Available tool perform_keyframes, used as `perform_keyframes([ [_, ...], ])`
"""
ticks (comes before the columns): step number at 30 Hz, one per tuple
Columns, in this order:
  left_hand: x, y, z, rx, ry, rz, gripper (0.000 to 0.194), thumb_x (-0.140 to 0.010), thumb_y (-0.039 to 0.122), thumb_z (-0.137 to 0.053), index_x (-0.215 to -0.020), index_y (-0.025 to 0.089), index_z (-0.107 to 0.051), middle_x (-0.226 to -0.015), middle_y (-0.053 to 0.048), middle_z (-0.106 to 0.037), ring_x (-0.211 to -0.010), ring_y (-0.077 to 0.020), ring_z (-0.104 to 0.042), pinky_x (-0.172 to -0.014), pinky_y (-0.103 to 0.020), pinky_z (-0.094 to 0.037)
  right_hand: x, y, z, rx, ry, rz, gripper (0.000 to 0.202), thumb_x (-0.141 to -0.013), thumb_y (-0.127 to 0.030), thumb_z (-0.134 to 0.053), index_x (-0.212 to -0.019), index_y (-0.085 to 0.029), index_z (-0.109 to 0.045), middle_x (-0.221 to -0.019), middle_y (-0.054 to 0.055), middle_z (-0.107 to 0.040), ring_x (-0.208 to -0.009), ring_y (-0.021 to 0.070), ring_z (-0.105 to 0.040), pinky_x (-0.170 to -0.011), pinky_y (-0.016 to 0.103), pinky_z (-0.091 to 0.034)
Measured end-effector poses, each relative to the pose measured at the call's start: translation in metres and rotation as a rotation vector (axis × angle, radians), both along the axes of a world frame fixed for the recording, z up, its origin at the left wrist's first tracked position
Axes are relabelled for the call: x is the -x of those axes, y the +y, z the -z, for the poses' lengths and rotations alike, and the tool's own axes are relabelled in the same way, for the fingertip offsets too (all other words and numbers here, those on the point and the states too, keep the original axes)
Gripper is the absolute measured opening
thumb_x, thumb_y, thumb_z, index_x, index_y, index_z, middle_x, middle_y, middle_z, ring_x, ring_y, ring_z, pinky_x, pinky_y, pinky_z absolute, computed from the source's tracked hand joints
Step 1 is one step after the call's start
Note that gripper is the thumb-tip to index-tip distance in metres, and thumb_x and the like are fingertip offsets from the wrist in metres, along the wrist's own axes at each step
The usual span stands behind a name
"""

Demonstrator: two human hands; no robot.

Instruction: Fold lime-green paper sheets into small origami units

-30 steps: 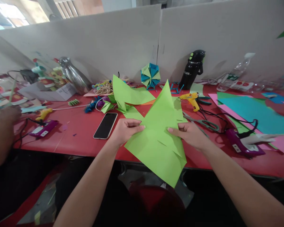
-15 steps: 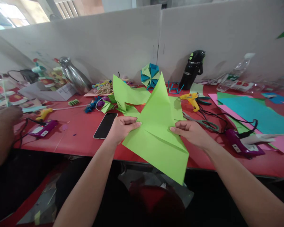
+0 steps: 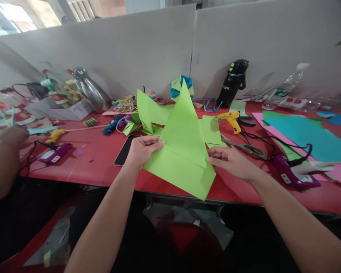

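A light green sheet of paper, creased and peaked to a point at the top, is held up over the front edge of the table. My left hand pinches its left edge between thumb and fingers. On the opposite edge, my right hand grips the sheet with the thumb in front. Partly behind my left hand lies a black-screened phone. Behind the sheet are another curved green sheet, folded green paper pieces and a small green rectangle of paper.
On the red table at right are scissors, a yellow glue gun, a purple power box and coloured sheets. A black bottle stands by the partition. At far left, another person's hand works near a second glue gun.
The green sheet has tilted and moved slightly left and up, its lower corner rising toward the table edge. Both hands keep their hold.
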State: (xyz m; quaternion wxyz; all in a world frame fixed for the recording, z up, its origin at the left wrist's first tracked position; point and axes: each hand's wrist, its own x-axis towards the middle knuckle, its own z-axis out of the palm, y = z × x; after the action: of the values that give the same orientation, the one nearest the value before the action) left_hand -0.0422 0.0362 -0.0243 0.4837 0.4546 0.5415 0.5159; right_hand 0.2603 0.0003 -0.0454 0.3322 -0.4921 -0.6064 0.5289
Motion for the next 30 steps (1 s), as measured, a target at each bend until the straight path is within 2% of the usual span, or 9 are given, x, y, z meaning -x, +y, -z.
perform_keyframes([
  [4,0.0026,0.0013,-0.0017,-0.011,-0.006,-0.023,0.045,-0.045,0.029,-0.098,-0.083,0.015,-0.079,-0.077,-0.005,-0.077,-0.068,-0.0171,-0.07,-0.069,-0.032,-0.059,-0.0023,0.0022,0.0025,-0.003,-0.062,0.026,0.038,-0.077,-0.055,-0.075,-0.085,-0.019,-0.068,-0.079,0.003,-0.068,-0.072,0.0158,-0.061,-0.068,0.03,-0.046],
  [7,0.0027,0.0015,-0.0024,-0.026,-0.02,-0.038,0.047,-0.041,0.027,-0.098,-0.082,0.015,-0.078,-0.077,-0.005,-0.077,-0.067,-0.0173,-0.07,-0.067,-0.032,-0.058,-0.0035,0.0028,0.002,0.0,-0.061,0.043,0.039,-0.076,-0.054,-0.077,-0.09,-0.019,-0.067,-0.084,0.004,-0.07,-0.077,0.0173,-0.062,-0.073,0.032,-0.048],
  [11,0.0038,0.0024,-0.0027,-0.031,-0.044,-0.037,0.045,-0.043,0.027,-0.098,-0.081,0.015,-0.078,-0.076,-0.005,-0.077,-0.064,-0.0155,-0.068,-0.063,-0.029,-0.057,-0.002,0.0006,-0.0021,-0.02,-0.037,-0.024,0.041,-0.076,-0.053,-0.077,-0.099,-0.02,-0.066,-0.094,0.006,-0.071,-0.09,0.0204,-0.065,-0.083,0.035,-0.049],
  [17,0.0045,0.0037,-0.0026,-0.059,-0.045,-0.045,0.04,-0.048,0.029,-0.097,-0.08,0.015,-0.078,-0.077,-0.005,-0.077,-0.065,-0.0133,-0.068,-0.066,-0.027,-0.057,-0.0003,0.0017,0.002,-0.106,-0.159,-0.041,0.04,-0.085,-0.059,-0.064,-0.092,-0.019,-0.063,-0.086,0.004,-0.066,-0.083,0.0202,-0.062,-0.079,0.036,-0.049],
  [20,0.0041,0.0037,-0.0024,-0.052,-0.036,-0.052,0.041,-0.048,0.03,-0.097,-0.081,0.015,-0.078,-0.077,-0.005,-0.077,-0.065,-0.0135,-0.068,-0.067,-0.028,-0.057,-0.0016,0.0021,0.0035,-0.12,-0.167,-0.023,0.042,-0.085,-0.06,-0.063,-0.096,-0.02,-0.063,-0.088,0.005,-0.067,-0.084,0.0213,-0.063,-0.08,0.037,-0.05],
  [25,0.0047,0.0041,-0.0024,-0.032,-0.034,-0.068,0.044,-0.048,0.032,-0.097,-0.083,0.015,-0.078,-0.078,-0.005,-0.077,-0.065,-0.0145,-0.069,-0.067,-0.03,-0.058,-0.0028,-0.0018,-0.0025,-0.13,-0.187,-0.155,0.034,-0.091,-0.054,-0.058,-0.099,-0.022,-0.064,-0.095,0.006,-0.069,-0.088,0.0226,-0.062,-0.082,0.038,-0.05],
  [30,0.0089,0.0059,-0.0036,-0.052,-0.034,-0.086,0.045,-0.049,0.033,-0.097,-0.085,0.015,-0.078,-0.08,-0.005,-0.078,-0.068,-0.0155,-0.07,-0.072,-0.031,-0.059,-0.0061,-0.0023,-0.0034,-0.136,-0.259,-0.11,0.031,-0.093,-0.052,-0.055,-0.088,-0.023,-0.064,-0.07,0.0,-0.06,-0.065,0.0176,-0.054,-0.065,0.033,-0.046],
])
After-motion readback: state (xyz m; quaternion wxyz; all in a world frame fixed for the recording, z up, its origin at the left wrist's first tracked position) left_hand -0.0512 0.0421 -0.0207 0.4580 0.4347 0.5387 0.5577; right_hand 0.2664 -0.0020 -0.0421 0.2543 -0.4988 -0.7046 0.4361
